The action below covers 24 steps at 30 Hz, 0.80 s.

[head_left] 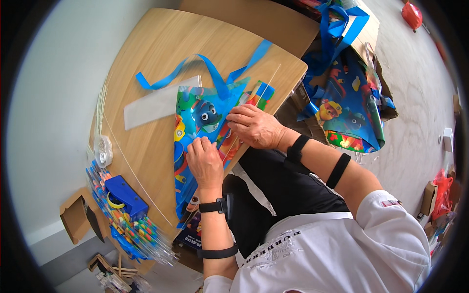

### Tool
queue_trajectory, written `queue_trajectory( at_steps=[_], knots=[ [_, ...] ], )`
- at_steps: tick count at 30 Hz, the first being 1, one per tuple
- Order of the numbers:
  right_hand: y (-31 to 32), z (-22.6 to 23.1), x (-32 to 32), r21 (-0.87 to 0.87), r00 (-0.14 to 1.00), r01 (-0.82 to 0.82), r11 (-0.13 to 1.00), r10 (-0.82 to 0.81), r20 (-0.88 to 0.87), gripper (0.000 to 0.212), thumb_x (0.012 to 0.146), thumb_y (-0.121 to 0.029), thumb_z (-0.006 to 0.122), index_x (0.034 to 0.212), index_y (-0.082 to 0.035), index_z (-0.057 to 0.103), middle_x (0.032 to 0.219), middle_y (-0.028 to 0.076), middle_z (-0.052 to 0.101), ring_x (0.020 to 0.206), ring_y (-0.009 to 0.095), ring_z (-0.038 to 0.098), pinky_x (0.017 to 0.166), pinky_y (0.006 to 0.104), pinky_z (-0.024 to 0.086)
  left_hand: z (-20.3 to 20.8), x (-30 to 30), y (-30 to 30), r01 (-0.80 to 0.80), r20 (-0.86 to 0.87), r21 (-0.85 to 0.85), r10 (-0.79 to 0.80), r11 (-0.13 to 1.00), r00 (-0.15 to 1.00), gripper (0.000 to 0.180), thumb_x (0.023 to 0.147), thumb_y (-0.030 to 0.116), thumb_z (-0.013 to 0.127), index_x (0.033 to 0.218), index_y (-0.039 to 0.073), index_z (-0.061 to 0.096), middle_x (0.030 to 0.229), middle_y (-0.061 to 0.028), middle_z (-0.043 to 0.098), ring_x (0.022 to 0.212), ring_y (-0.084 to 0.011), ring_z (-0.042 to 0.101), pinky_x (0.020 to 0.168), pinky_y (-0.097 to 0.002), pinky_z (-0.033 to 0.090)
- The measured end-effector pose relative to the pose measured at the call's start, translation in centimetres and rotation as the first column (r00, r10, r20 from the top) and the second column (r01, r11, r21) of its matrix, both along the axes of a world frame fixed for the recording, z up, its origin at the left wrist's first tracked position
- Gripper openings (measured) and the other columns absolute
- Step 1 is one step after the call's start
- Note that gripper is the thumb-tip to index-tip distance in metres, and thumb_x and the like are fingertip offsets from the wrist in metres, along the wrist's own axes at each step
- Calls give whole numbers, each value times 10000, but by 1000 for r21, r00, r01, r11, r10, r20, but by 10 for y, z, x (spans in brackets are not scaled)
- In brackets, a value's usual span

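A colourful cartoon kite (205, 122) is pressed flat at the centre of the wooden table (161, 53) by the left hand (205, 161), fingers curled, and the right hand (254, 126), fingers spread. Blue ribbon tails (215, 73) lie at 12 o'clock, a clear plastic sleeve (151, 105) at 10 o'clock, and a blue tape dispenser (124, 195) at 8 o'clock.

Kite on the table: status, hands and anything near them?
Both hands down: left hand and right hand pressing on the cartoon-print kite. Kite flat on wooden table. Thin rod beside right hand.
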State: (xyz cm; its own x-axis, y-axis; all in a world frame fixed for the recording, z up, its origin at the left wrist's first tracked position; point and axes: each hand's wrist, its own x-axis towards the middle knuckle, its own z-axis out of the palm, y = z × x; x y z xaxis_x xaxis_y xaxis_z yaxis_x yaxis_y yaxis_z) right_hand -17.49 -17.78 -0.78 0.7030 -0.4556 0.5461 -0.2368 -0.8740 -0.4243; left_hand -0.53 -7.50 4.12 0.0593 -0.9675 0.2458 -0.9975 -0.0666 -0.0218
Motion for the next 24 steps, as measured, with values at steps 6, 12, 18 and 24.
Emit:
queue_trajectory(
  at_steps=[6,12,18,24],
  knots=[
    [0,2,0,-25,1000,-1,1000,0,-21,439,631,-182,745,1026,-19,642,1183,111,604,1165,284,527,1027,399,412,-7,8,-6,61,116,31,-64,998,991,106,813,28,574,906,-17,550,884,-157,530,822,-321,538,724,-402,478],
    [-2,2,0,-11,999,-7,1000,7,-32,373,686,-164,710,1022,-23,631,1206,116,587,1174,291,527,1014,409,427,-12,16,-12,122,154,0,-121,992,981,71,804,36,554,846,-20,546,842,-138,518,792,-289,537,685,-362,484],
    [1,4,3,-28,998,16,999,-18,-65,431,649,-194,729,1029,-18,628,1206,113,589,1187,286,510,1024,402,413,-11,19,-15,88,107,-21,-85,996,991,100,818,51,558,887,-21,567,860,-145,525,784,-303,540,690,-374,489],
    [1,5,3,116,991,92,989,-102,86,468,734,-87,692,1177,-5,566,1220,156,516,1149,329,515,998,428,426,0,6,-15,78,160,49,-85,996,983,352,843,70,564,1187,5,598,917,-140,549,807,-294,547,683,-368,501]
  ],
)
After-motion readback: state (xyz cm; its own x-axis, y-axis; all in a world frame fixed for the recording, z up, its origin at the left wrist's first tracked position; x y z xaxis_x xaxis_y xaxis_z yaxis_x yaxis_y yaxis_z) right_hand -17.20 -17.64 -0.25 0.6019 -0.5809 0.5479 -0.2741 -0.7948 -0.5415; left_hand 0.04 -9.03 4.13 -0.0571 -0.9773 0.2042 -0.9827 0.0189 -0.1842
